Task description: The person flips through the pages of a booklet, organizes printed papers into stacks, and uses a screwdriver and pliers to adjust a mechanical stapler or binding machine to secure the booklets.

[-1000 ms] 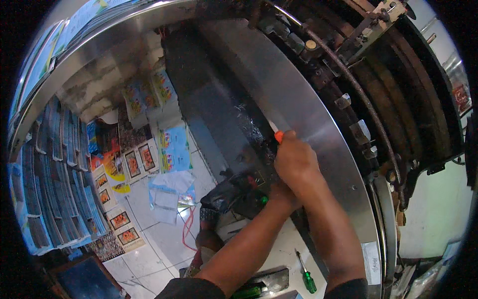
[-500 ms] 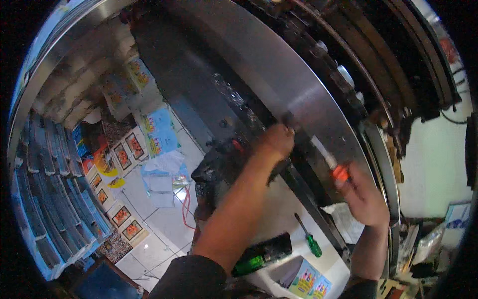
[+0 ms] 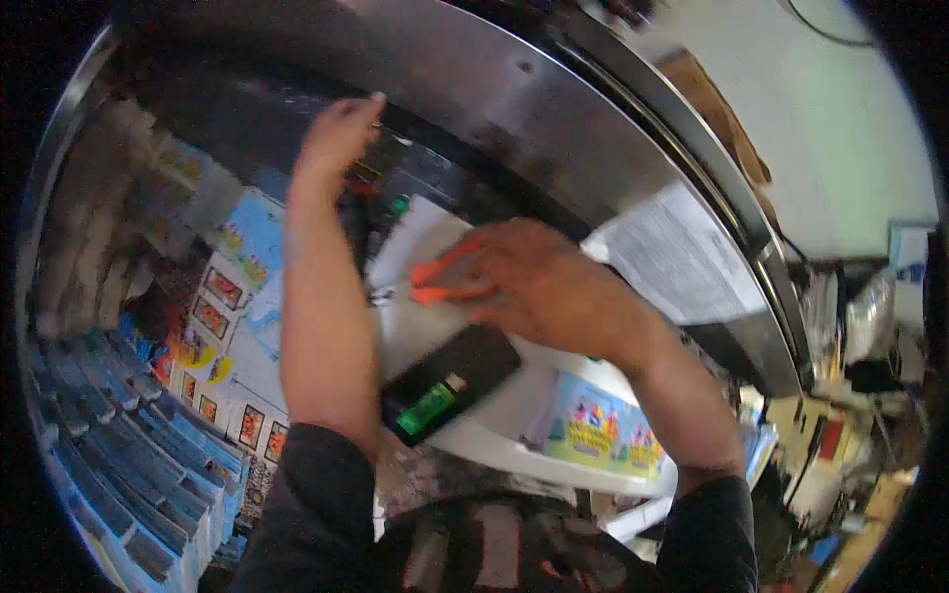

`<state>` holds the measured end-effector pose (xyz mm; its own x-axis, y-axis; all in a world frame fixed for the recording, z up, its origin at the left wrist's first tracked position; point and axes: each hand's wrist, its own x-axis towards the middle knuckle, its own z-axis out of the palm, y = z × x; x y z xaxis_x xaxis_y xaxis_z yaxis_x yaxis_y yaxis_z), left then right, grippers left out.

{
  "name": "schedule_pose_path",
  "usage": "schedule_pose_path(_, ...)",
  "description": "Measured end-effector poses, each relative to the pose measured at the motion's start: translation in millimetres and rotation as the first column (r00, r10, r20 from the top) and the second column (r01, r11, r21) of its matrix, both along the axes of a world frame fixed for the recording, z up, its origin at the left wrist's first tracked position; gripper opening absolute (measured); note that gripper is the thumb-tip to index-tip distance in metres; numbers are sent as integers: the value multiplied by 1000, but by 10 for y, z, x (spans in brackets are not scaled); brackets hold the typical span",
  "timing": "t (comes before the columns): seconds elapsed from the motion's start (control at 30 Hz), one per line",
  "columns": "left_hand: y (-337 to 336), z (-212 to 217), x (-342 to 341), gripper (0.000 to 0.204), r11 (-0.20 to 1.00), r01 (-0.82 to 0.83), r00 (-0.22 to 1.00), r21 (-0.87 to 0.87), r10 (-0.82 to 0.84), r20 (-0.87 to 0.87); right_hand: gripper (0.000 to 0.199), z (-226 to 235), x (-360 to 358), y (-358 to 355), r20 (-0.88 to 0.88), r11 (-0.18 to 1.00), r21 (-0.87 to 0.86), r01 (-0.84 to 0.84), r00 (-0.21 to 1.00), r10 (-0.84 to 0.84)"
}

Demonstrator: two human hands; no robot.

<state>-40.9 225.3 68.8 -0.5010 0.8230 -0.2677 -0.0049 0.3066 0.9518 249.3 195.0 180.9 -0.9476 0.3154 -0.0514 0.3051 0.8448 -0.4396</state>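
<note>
My left hand reaches up to the dark strip of the machine, its fingers curled in near its edge; what they hold, if anything, is hidden. Below and to the right, my right hand is closed, palm down, on an orange-handled tool low over a white surface. Blur and my fingers hide the tool's working end. Just under that hand a black, flat, oblong object lies with a green piece on it. A colourful printed sheet sits to its right.
A broad curved metal panel crosses the far side, with a printed white paper resting against it. Stacked blue-edged bundles stand at lower left, beside printed sheets on the tiled floor. Clutter fills the right edge.
My view has shifted. My right hand has brought the orange-handled tool from beside the metal panel down and left to the white surface. My left arm now stretches up to the left.
</note>
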Motion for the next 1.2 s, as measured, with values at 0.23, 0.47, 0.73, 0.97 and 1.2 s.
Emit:
schedule_pose_path(0.23,-30,82,81,52,987,159,987,-31,-160,-34,59,436,1816,-1046,265,900,-43,434,873,-409)
schedule_pose_path(0.47,-13,28,49,39,988,50,965,143,-85,250,81,-228,2461,-2233,318,838,136,528,778,-541)
schedule_pose_path(0.73,-534,142,54,41,995,58,996,82,-63,61,75,-312,2408,-2546,232,828,195,525,796,-559)
schedule_pose_path(0.97,-1069,259,208,47,985,169,978,-25,-170,-118,70,-399,2565,-2546,209,832,239,500,810,-547)
schedule_pose_path(1.2,-1623,431,310,38,988,25,985,151,2,-171,49,18,2738,-2127,250,818,-227,529,843,-476)
